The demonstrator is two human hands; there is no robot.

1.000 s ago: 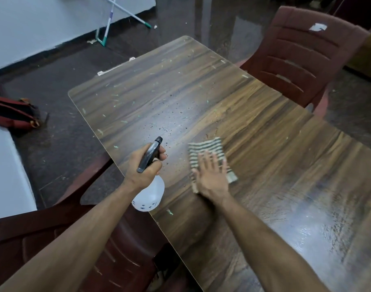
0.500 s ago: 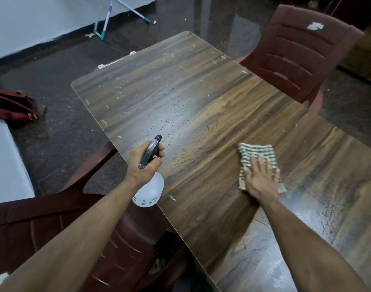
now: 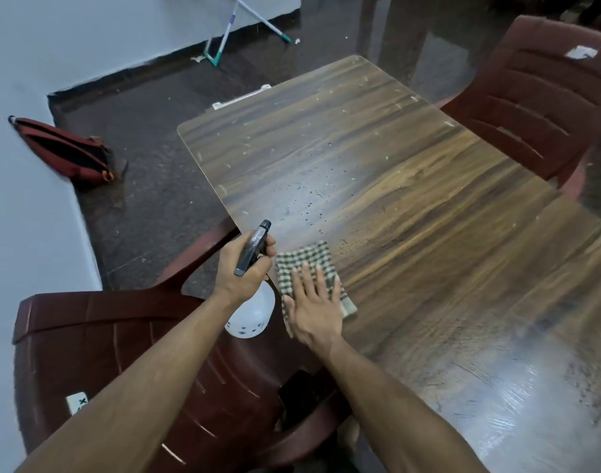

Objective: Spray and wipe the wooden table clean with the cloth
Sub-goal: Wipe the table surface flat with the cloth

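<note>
A long wooden table (image 3: 411, 206) runs from the near right to the far middle, with pale specks and water droplets on its far half and a wet sheen on its near right part. My left hand (image 3: 243, 271) grips a white spray bottle (image 3: 249, 315) with a black head, held just off the table's left edge, with a faint mist in front of its nozzle. My right hand (image 3: 312, 302) presses flat, fingers spread, on a green checked cloth (image 3: 306, 261) near that same edge, right beside the bottle.
A maroon plastic chair (image 3: 104, 343) stands at the table's left edge under my left arm, with a dark phone (image 3: 302, 390) on its seat. Another maroon chair (image 3: 544, 97) stands at the far right. A red bag (image 3: 63, 151) and a mop (image 3: 231, 25) lie by the wall.
My right hand slid the cloth from the table's right side back left to beside the bottle. The camera view shifted, and a mist now shows in front of the nozzle.
</note>
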